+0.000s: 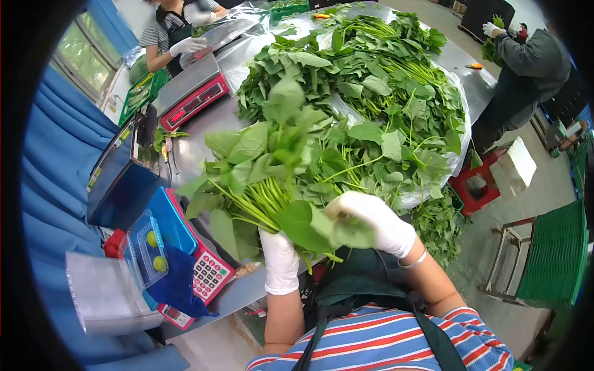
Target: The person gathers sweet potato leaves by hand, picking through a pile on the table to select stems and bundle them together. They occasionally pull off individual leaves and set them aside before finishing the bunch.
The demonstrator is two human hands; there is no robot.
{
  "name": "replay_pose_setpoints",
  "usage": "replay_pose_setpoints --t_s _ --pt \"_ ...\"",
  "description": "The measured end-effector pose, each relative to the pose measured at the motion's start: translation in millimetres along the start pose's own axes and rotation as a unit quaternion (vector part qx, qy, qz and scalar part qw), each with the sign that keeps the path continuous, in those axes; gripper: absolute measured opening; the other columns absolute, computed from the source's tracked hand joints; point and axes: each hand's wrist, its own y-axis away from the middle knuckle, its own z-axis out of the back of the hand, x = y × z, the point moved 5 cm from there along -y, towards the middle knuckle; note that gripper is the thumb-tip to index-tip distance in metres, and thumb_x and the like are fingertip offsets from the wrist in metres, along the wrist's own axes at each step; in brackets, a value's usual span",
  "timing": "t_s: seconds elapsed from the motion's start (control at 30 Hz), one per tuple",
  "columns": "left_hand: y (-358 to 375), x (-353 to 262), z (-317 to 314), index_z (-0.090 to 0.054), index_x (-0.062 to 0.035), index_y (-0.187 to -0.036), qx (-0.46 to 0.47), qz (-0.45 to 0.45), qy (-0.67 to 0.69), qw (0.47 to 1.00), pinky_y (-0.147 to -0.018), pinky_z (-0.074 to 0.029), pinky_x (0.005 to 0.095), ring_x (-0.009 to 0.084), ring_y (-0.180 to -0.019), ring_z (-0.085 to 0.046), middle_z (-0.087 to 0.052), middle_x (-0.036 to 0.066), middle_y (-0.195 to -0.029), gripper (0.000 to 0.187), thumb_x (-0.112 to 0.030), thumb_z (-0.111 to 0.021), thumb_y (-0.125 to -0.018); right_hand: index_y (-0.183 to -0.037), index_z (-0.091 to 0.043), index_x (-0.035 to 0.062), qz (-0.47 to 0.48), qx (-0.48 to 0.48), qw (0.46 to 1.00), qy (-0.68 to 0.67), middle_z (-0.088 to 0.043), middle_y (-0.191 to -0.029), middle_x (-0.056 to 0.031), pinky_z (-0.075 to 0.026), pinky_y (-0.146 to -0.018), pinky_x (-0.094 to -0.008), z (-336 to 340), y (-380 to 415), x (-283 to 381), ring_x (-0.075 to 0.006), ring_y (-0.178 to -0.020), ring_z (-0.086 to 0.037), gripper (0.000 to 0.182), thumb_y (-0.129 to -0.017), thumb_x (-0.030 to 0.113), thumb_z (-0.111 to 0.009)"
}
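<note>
My left hand (280, 264), in a white glove, is closed around the stems of a bunch of leafy greens (263, 195), which look like sweet potato leaves. The bunch is held up over the near edge of the table, leaves fanning away from me. My right hand (377, 221), gloved too, is at the bunch's right side with curled fingers on a motion-blurred leaf (352, 234); its fingertips are partly hidden. Just beyond both hands, a large heap of the same greens (371, 86) lies on clear plastic sheeting (405, 199).
A pink-and-blue scale (213, 269) with a clear plastic box (148, 247) stands left, and a red scale (197, 99) farther back. One co-worker (179, 31) is back left; another (529, 68) holds greens at right. A red stool (476, 182) and stacked green crates (550, 253) stand right.
</note>
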Motion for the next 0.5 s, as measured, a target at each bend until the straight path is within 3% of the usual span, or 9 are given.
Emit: replay_pose_setpoints --t_s 0.17,0.2,0.23,0.27,0.3,0.33,0.37,0.43,0.5 --pt "-0.9 -8.2 -1.6 -0.058 -0.0013 -0.095 0.002 -0.005 -0.024 1.000 -0.064 -0.050 0.0252 0.0132 -0.071 -0.059 -0.063 0.007 -0.084 0.026 0.005 -0.066 -0.072 -0.090 -0.055 0.0012 -0.125 -0.226 0.964 -0.067 -0.060 -0.080 -0.0053 -0.046 -0.063 -0.0267 30.5 20.3 -48.9 -0.0144 -0.073 -0.057 0.021 -0.072 0.001 -0.064" --pt "-0.3 -10.9 -3.3 -0.058 -0.0016 -0.095 -0.006 -0.009 -0.032 0.999 -0.061 -0.049 0.0241 0.0124 -0.066 -0.058 -0.063 0.007 -0.084 0.026 0.005 -0.066 -0.072 -0.093 -0.057 0.0011 -0.226 -0.233 0.932 -0.161 -0.061 -0.084 -0.0054 -0.045 -0.067 -0.0256 30.6 26.1 -62.3 -0.0145 -0.078 -0.057 0.014 -0.080 0.006 -0.061" --pt "1.1 -13.0 -2.6 -0.058 -0.0016 -0.095 -0.009 -0.010 -0.033 0.999 -0.061 -0.049 0.0241 0.0124 -0.066 -0.058 -0.063 0.007 -0.084 0.026 0.005 -0.066 -0.072 -0.106 -0.053 0.0006 -0.189 -0.303 0.885 -0.298 -0.058 -0.100 -0.0102 -0.046 -0.073 -0.0264 33.8 23.1 -66.9 -0.0156 -0.083 -0.057 0.023 -0.086 0.013 -0.055" --pt "1.7 -14.3 -2.1 -0.057 -0.0017 -0.095 -0.009 -0.008 -0.049 0.999 -0.061 -0.049 0.0244 0.0126 -0.067 -0.058 -0.063 0.008 -0.084 0.025 0.005 -0.065 -0.072 -0.112 -0.049 0.0004 -0.209 -0.360 0.761 -0.497 -0.054 -0.108 -0.0123 -0.046 -0.074 -0.0270 34.6 24.6 -74.9 -0.0159 -0.084 -0.057 0.030 -0.087 0.016 -0.054" --pt "1.6 -14.9 -2.4 -0.057 -0.0017 -0.096 -0.009 -0.007 -0.064 0.998 -0.061 -0.049 0.0247 0.0129 -0.067 -0.058 -0.063 0.008 -0.083 0.025 0.005 -0.065 -0.072 -0.117 -0.045 0.0001 -0.217 -0.396 0.594 -0.666 -0.049 -0.116 -0.0143 -0.047 -0.076 -0.0276 33.9 25.0 -77.8 -0.0163 -0.084 -0.057 0.037 -0.087 0.019 -0.054" --pt "2.3 -15.5 -2.1 -0.057 -0.0017 -0.096 -0.010 -0.007 -0.064 0.998 -0.061 -0.049 0.0247 0.0129 -0.067 -0.058 -0.063 0.008 -0.083 0.025 0.005 -0.065 -0.072 -0.129 -0.034 0.0018 -0.274 -0.381 0.535 -0.703 -0.040 -0.128 -0.0161 -0.048 -0.076 -0.0276 29.7 26.7 -76.9 -0.0174 -0.084 -0.057 0.051 -0.086 0.020 -0.055" --pt "2.8 -15.5 -2.5 -0.057 -0.0016 -0.095 -0.007 -0.008 -0.060 0.998 -0.061 -0.049 0.0246 0.0129 -0.067 -0.058 -0.063 0.007 -0.083 0.025 0.005 -0.065 -0.072 -0.129 -0.034 0.0018 -0.273 -0.381 0.535 -0.703 -0.040 -0.128 -0.0161 -0.048 -0.076 -0.0276 25.6 30.4 -77.6 -0.0174 -0.084 -0.057 0.051 -0.086 0.020 -0.055" --pt "1.4 -13.8 -4.9 -0.057 -0.0014 -0.095 -0.004 -0.008 -0.054 0.998 -0.061 -0.049 0.0246 0.0128 -0.067 -0.058 -0.063 0.007 -0.083 0.025 0.004 -0.064 -0.073 -0.132 -0.033 0.0029 -0.266 -0.166 0.843 -0.438 -0.045 -0.126 -0.0136 -0.048 -0.075 -0.0276 13.9 30.8 -66.5 -0.0174 -0.083 -0.057 0.057 -0.083 0.019 -0.058" --pt "0.3 -11.6 -6.0 -0.057 -0.0009 -0.095 0.001 -0.004 -0.029 1.000 -0.062 -0.049 0.0249 0.0132 -0.068 -0.058 -0.063 0.008 -0.084 0.023 0.004 -0.064 -0.073 -0.122 -0.049 0.0046 -0.232 -0.026 0.957 -0.172 -0.060 -0.107 -0.0077 -0.047 -0.069 -0.0255 6.4 15.0 -26.5 -0.0140 -0.079 -0.058 0.045 -0.080 0.015 -0.062"
